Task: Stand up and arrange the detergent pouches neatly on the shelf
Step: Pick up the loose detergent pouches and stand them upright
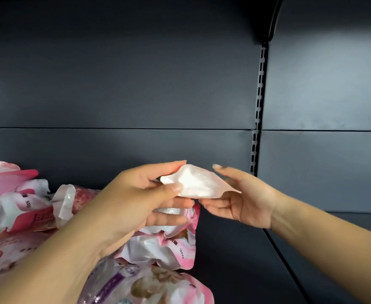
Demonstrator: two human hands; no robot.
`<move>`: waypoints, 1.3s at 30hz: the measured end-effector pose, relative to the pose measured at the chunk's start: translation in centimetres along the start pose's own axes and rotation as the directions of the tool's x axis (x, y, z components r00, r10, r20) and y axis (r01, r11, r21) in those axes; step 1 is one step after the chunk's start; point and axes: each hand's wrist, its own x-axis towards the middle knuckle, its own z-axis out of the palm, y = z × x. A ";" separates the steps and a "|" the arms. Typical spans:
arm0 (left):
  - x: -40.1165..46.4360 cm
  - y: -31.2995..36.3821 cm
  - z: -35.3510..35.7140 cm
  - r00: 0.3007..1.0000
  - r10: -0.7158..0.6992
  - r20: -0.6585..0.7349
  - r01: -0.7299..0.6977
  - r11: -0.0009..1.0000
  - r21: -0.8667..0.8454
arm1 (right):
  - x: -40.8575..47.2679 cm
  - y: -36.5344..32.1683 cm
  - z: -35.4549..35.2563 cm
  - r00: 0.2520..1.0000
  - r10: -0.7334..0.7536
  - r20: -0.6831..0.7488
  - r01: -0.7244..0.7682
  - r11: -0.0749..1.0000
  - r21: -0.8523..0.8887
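A pink and white detergent pouch is lifted above the dark shelf, its top edge pointing at the camera. My left hand grips that top edge between thumb and fingers. My right hand reaches in from the right with fingers spread; its fingertips touch the pouch's right corner from below. Several more pink pouches lie crumpled in a heap at the left, and another pouch lies flat at the bottom centre.
The dark back panel rises behind the shelf. A slotted upright divides this bay from the bay to the right. Bare shelf surface shows to the right of the held pouch.
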 end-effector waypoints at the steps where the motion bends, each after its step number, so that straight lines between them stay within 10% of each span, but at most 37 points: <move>1: -0.1 0.0 0.0 0.999 0.009 0.042 -0.009 1.000 0.012 | -0.1 0.0 0.3 0.998 -0.060 0.009 0.060 0.998 0.032; 6: -0.2 0.3 0.3 0.997 0.050 0.055 -0.044 0.994 -0.101 | -0.7 -1.1 1.2 0.949 -0.315 -0.009 0.309 0.925 0.222; 12: 0.1 -0.2 0.5 0.983 0.173 -0.053 -0.175 0.984 -0.025 | -3.3 -2.6 2.3 0.899 -0.389 0.198 0.386 0.921 0.055; 20: 0.3 0.0 -0.6 0.888 0.396 -0.235 -0.266 0.857 0.441 | -1.0 -4.5 -1.8 0.875 -0.484 -0.020 0.483 0.875 -0.031; 28: 2.4 -2.7 -1.9 0.942 -0.142 -0.306 0.283 0.826 0.488 | 3.8 0.5 -7.7 0.867 -0.437 -0.240 0.418 0.900 -0.127; 39: 2.1 -2.1 -2.6 0.958 -0.274 -0.084 0.286 0.940 0.185 | 5.3 3.4 -9.3 0.904 -0.336 -0.266 0.255 0.921 -0.294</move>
